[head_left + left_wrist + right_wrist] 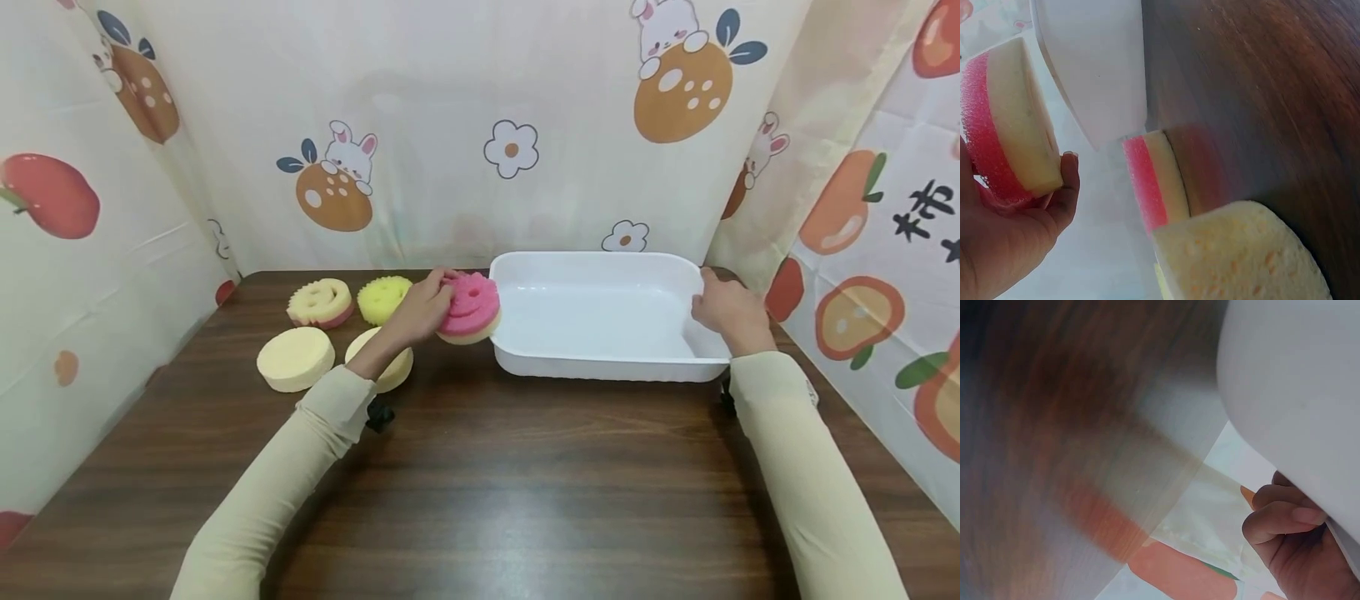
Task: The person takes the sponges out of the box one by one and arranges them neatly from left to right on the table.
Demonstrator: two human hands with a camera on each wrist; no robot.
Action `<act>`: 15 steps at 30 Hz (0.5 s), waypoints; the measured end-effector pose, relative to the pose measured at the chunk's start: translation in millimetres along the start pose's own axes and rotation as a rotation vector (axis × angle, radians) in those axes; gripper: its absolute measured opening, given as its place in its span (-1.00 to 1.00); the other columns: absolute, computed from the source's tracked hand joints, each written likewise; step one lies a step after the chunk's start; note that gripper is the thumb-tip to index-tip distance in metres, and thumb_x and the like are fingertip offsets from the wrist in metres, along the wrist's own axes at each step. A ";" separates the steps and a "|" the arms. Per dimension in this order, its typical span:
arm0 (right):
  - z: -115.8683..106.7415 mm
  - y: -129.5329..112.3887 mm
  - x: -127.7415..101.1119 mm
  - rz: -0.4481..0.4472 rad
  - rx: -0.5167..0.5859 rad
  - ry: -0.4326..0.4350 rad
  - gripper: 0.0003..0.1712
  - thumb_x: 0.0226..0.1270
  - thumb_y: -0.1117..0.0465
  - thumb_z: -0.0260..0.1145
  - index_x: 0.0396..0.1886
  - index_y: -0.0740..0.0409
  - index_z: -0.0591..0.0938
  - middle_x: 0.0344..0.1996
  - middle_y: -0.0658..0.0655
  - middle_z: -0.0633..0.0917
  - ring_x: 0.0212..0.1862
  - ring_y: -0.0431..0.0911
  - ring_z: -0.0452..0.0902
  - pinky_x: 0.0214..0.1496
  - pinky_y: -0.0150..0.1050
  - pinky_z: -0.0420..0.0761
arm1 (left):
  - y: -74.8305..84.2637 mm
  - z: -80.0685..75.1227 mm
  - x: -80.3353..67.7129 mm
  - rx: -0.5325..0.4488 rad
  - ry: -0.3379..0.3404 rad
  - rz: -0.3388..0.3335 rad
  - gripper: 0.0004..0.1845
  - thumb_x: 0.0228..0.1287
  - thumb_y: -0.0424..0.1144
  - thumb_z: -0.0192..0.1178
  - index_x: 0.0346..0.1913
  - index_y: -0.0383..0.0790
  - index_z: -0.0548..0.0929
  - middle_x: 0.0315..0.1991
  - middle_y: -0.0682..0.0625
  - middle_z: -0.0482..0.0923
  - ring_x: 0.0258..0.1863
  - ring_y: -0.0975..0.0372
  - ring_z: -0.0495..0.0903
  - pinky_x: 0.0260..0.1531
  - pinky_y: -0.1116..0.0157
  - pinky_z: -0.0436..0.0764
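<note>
My left hand (429, 310) grips a round smiley-face sponge (471, 302), pink over cream, raised at the left end of a white tray (592, 368). In the left wrist view, fingers and thumb hold this sponge (1013, 119) by its edge. With curled fingers, my right hand (729, 310) holds the tray's right rim; the right wrist view shows the hand (1297, 537) close up against the white wall (1297, 381). Below the left hand, another pink-and-cream sponge (1157, 181) lies on the table behind a cream one (1241, 256).
Left of the tray on the dark wooden table (487, 483) lie a cream-and-pink smiley sponge (321, 302), a yellow sponge (382, 298), a plain cream round (296, 358) and a second cream round (393, 371), partly behind the left arm. Printed curtains (450, 100) stand behind and at both sides.
</note>
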State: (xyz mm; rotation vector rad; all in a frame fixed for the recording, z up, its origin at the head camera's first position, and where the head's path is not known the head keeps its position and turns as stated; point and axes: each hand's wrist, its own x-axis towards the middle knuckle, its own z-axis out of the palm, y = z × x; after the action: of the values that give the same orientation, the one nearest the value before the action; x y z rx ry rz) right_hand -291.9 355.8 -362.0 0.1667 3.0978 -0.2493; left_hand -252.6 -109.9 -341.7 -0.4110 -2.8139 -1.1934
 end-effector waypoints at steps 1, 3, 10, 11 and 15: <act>0.2 0.2 0.5 0.001 -0.001 -0.001 -0.24 0.46 0.10 -0.04 0.51 0.39 0.01 0.10 0.64 0.44 0.03 0.44 0.46 0.10 0.40 0.48 | -0.9 -0.8 -0.2 0.000 -0.002 -0.003 -0.53 0.43 -0.09 -0.22 0.28 -0.19 0.40 0.19 -0.18 0.53 0.01 0.06 0.47 0.13 0.10 0.47; 0.5 0.5 1.4 0.002 -0.002 0.000 -0.24 0.46 0.10 -0.03 0.51 0.39 0.02 0.11 0.64 0.43 0.04 0.45 0.46 0.11 0.40 0.47 | -3.4 -1.9 -1.2 -0.008 -0.006 -0.003 -0.53 0.42 -0.10 -0.21 0.28 -0.21 0.40 0.20 -0.19 0.53 0.03 0.06 0.48 0.13 0.10 0.47; 1.7 1.1 3.1 0.005 0.001 0.006 -0.24 0.45 0.10 -0.03 0.51 0.37 0.02 0.11 0.64 0.43 0.04 0.45 0.46 0.08 0.39 0.48 | -15.1 -2.9 -3.8 0.014 0.003 0.002 -0.56 0.42 -0.10 -0.19 0.22 -0.24 0.41 0.21 -0.24 0.54 0.15 0.02 0.54 0.21 0.04 0.49; 1.8 1.2 3.1 0.007 0.000 0.006 -0.24 0.45 0.10 -0.03 0.51 0.38 0.03 0.10 0.64 0.43 0.02 0.44 0.46 0.08 0.39 0.49 | -16.2 -3.4 -4.4 0.016 0.003 0.002 -0.56 0.43 -0.10 -0.20 0.22 -0.25 0.41 0.21 -0.25 0.54 0.15 0.01 0.54 0.21 0.04 0.49; 1.4 1.5 2.5 0.009 0.002 0.003 -0.24 0.45 0.10 -0.03 0.51 0.38 0.03 0.07 0.63 0.45 0.00 0.43 0.47 0.07 0.39 0.49 | -19.7 -5.6 -7.8 0.014 0.002 -0.011 -0.56 0.41 -0.11 -0.19 0.20 -0.26 0.41 0.15 -0.24 0.56 0.10 0.01 0.54 0.17 0.04 0.50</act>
State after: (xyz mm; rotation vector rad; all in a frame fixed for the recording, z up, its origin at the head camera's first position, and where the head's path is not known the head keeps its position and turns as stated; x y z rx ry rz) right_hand -294.2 357.3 -363.7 0.1819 3.0990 -0.2525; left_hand -250.7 -128.7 -352.8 -0.3928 -2.8248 -1.1743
